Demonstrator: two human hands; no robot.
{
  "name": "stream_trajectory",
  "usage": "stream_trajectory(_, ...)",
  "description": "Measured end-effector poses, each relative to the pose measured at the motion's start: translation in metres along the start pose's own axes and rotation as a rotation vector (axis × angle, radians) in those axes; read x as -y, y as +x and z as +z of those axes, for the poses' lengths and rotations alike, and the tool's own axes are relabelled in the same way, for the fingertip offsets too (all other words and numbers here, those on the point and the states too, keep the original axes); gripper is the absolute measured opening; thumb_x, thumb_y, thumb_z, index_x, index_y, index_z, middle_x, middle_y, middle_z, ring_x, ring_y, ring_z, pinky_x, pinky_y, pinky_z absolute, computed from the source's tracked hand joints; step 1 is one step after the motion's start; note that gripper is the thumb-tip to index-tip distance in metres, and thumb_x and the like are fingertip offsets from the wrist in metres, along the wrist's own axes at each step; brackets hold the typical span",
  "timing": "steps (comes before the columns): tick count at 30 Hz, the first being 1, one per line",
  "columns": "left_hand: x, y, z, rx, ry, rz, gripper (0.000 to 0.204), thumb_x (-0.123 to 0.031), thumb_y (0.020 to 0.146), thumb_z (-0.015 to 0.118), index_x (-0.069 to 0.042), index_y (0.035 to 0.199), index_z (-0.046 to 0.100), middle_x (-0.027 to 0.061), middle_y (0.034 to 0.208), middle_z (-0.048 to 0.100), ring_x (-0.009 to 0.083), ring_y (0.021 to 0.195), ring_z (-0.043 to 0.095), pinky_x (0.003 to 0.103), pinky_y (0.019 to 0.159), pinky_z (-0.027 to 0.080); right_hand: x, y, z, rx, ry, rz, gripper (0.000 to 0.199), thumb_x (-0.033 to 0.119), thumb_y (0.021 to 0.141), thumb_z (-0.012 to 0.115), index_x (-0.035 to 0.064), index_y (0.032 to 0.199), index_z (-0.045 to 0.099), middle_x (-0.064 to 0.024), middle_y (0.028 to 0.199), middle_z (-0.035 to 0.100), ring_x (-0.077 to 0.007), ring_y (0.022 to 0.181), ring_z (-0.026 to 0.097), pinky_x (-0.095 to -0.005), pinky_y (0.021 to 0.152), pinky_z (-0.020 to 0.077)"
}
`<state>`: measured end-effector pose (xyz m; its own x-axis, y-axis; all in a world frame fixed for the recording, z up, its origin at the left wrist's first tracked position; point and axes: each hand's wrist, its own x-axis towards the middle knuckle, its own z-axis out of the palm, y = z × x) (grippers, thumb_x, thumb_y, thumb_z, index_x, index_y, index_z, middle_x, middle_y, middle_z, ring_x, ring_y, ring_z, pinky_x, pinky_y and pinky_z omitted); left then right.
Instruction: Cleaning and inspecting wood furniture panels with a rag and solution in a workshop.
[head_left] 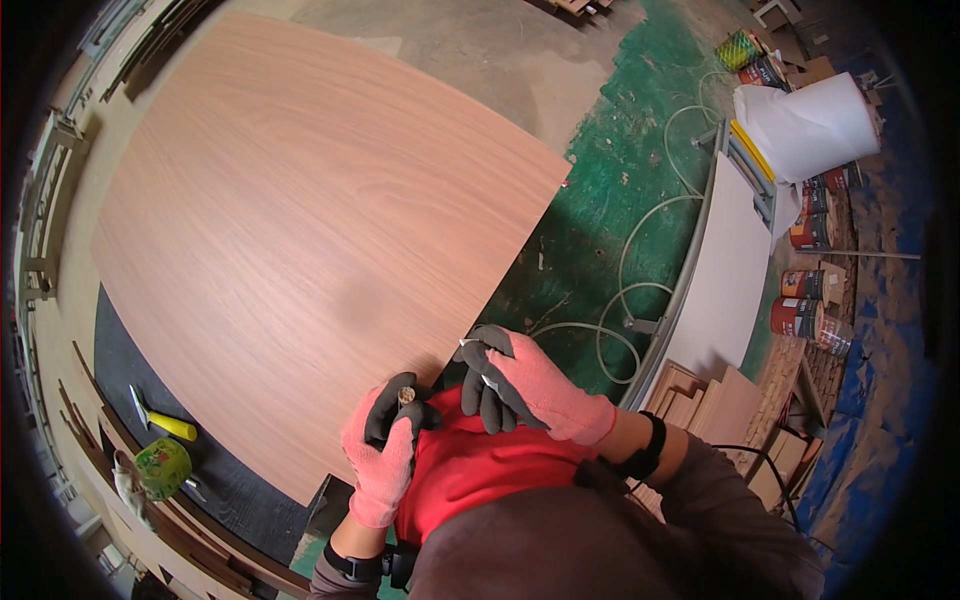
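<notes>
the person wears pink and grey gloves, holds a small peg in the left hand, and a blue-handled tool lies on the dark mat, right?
Not quite: in the head view the tool on the dark mat has a yellow handle, not blue. The pink and grey gloves and the small tan peg in the left hand are right.

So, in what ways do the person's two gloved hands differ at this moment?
The left hand is low and close to the red shirt, its fingers curled round a small brownish cylinder; the right hand is higher, near the edge of the wood-grain panel. The right hand pinches a small white piece, hard to identify. Both wear pink gloves with dark fingertips.
</notes>
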<state>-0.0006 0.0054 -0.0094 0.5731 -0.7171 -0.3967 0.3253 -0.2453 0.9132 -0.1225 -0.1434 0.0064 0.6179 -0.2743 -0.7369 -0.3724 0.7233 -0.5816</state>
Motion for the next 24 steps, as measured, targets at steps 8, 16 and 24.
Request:
stream_trajectory(8,-0.012,0.001,0.005,0.048,0.051,0.01,0.031,-0.007,0.082,0.05,0.007,0.11,0.052,0.0106,0.09,0.06,0.0153,0.075,0.057,0.028,0.069,0.048,0.001,-0.005,-0.006,0.043,0.05,0.028,0.028,0.026,0.093,0.037,0.002,0.104,0.046,-0.0122,0.066,0.058,-0.0153,0.042,0.053,-0.0231,0.034,0.0386)
stream_trajectory(16,-0.01,0.002,0.005,0.025,0.042,0.08,0.03,0.003,0.077,0.049,0.009,0.106,0.054,0.0113,0.087,0.059,0.0161,0.069,0.06,0.026,0.065,0.048,0.01,-0.001,-0.005,0.024,0.056,0.054,0.032,0.031,0.093,0.04,0.0006,0.098,0.049,-0.0103,0.065,0.058,-0.014,0.043,0.053,-0.0223,0.034,0.0381)
stream_trajectory(24,0.003,0.001,0.003,0.017,-0.045,0.043,0.029,0.003,0.077,0.049,0.009,0.105,0.055,0.0109,0.086,0.059,0.0155,0.068,0.06,0.025,0.065,0.047,0.011,-0.002,0.002,0.025,-0.066,0.102,0.028,0.029,0.092,0.041,0.002,0.093,0.048,-0.0097,0.064,0.058,-0.0127,0.042,0.052,-0.0218,0.033,0.0369)
